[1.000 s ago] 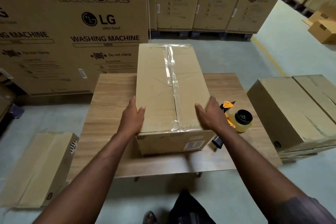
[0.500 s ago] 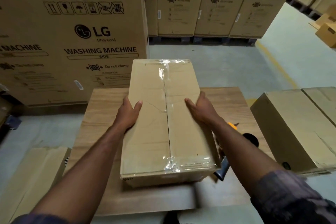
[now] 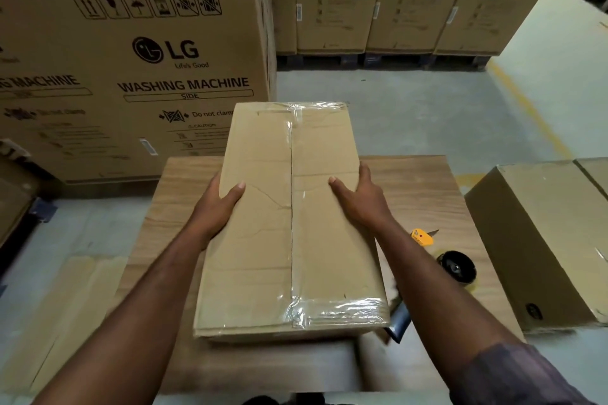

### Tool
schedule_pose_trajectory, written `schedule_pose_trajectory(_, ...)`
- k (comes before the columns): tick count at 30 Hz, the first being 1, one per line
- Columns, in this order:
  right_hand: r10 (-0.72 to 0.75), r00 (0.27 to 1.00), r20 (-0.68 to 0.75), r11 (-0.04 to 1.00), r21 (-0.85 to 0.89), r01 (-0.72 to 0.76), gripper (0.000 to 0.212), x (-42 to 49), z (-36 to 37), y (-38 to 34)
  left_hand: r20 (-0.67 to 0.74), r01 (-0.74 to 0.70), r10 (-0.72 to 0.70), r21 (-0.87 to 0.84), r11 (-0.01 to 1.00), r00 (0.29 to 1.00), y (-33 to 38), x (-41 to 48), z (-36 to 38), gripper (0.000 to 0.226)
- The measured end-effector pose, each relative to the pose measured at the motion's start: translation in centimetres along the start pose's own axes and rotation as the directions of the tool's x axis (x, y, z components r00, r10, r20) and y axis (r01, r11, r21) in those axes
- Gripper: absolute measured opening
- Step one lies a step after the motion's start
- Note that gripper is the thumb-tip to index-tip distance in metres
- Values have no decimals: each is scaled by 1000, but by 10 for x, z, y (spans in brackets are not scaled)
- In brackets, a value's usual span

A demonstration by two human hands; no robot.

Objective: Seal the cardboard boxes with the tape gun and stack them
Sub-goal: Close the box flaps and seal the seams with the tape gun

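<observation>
Both sides of cardboard box (image 3: 291,240) between left hand (image 3: 217,207) and right hand (image 3: 363,204)

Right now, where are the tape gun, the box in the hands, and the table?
tape gun (image 3: 457,268), head view, on its dark tape roll.
box (image 3: 291,223), head view, on the middle seam of its top.
table (image 3: 418,181), head view, on bare wood right of the box.

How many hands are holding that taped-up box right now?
2. The left hand grips the left edge of the taped box, and the right hand grips its right edge. Both thumbs lie on top; the other fingers are hidden down the sides.
</observation>
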State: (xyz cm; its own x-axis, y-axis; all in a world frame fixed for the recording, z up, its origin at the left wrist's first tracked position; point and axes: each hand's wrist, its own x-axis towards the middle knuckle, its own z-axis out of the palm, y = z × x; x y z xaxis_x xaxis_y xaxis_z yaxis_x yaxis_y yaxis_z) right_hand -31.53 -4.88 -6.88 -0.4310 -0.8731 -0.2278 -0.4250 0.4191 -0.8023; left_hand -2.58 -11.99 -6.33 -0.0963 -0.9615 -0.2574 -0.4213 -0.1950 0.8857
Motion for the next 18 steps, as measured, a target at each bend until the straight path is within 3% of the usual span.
schedule_pose_trajectory(18, -43, 998, 50, 999, 25, 41, 71, -34, -57, -26, 4, -61, 61, 0, 998, 998, 66, -67, -7, 44)
